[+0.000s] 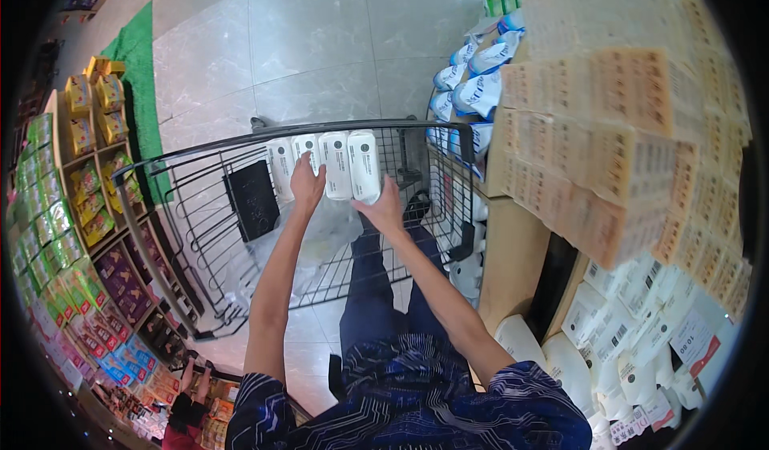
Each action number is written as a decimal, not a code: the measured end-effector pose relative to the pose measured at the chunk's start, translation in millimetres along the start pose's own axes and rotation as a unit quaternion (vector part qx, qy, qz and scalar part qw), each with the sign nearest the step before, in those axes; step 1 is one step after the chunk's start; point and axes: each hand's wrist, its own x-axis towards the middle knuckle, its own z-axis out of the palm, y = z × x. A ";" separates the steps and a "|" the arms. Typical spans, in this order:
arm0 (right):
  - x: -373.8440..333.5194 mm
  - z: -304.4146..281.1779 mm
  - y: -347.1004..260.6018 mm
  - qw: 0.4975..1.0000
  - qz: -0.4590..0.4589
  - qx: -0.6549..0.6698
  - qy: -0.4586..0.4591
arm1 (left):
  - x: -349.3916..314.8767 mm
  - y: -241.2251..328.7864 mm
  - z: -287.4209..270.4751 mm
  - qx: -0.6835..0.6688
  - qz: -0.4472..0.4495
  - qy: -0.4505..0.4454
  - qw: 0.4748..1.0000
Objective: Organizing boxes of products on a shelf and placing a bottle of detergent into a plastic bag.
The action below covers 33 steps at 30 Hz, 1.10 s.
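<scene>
**Two hands on a row of white packs over a shopping trolley**

The left hand (307, 184) was closed round the left end of a row of white packs (336, 165), its fingers wrapped over the front of the second pack. The right hand (386, 209) gripped the right end from below, thumb against the outermost pack. Between them the hands held four tall, rounded white packs side by side, upright and touching one another, each with a small dark label near the top.

Directly beneath and beyond the hands stood a black wire shopping trolley (200, 234), the packs raised just inside its far rim. To the left of the left hand, a flat black rectangular item (253, 199) leaned in the trolley. Crumpled clear plastic (332, 230) lay below the hands on the trolley floor.

Right of the right hand rose a wooden display stand (513, 258) stacked with tan cartons (625, 145); blue-and-white bags (473, 89) sat beyond it. Far left of the left hand, shelves (80, 209) carried yellow, green and purple packets. Pale floor tiles (320, 41) stretched ahead.
</scene>
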 end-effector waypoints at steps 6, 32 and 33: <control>65.7 71.2 45.9 0.991 0.053 -0.065 0.107 | 58.3 36.5 44.7 0.004 0.071 -0.039 0.997; -114.0 -131.0 -16.3 0.998 0.062 0.007 0.025 | -25.9 4.7 98.6 0.051 0.077 0.043 0.995; -147.3 -155.2 -35.9 0.998 0.033 0.055 0.004 | -16.7 -17.8 92.6 0.105 0.032 0.042 0.993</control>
